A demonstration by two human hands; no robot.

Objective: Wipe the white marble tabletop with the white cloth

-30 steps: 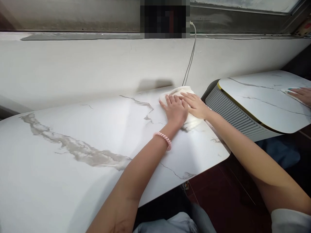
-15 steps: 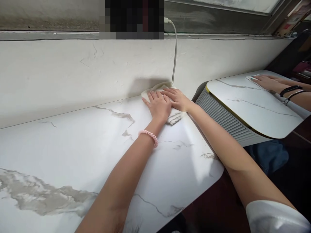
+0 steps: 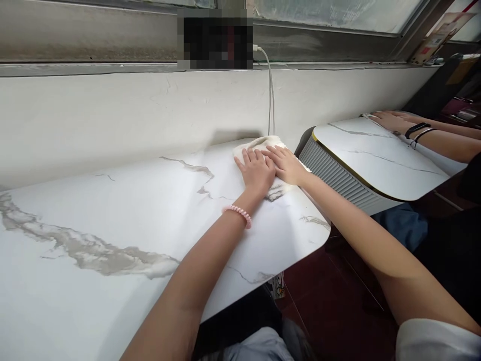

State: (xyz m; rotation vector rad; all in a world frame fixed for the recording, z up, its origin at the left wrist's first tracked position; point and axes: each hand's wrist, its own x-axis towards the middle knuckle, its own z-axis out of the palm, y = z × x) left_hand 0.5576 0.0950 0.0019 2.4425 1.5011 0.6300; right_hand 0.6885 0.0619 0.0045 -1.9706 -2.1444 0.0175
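Observation:
A cream-coloured cloth (image 3: 276, 143) lies bunched on the white marble-patterned tabletop (image 3: 158, 215), near its far right corner by the wall. My left hand (image 3: 257, 170) presses flat on the cloth with its fingers spread; a pink coiled band (image 3: 238, 214) circles that wrist. Close beside it on the right, my right hand (image 3: 286, 163) also rests flat on the cloth, fingers stretched out. The two hands touch or nearly touch. Part of the cloth is hidden beneath them, and its folded edge shows below the palms.
A white wall (image 3: 131, 110) runs along the table's back, with a pale cable (image 3: 270, 95) hanging down it. To the right stands a second marble-patterned table (image 3: 376, 155) with a ribbed side, where another person's hands (image 3: 394, 122) rest near the far edge.
My view has shifted, showing more of the window and floor. Both my hands stay flat on the cloth. The other person's hands have moved toward their table's far edge.

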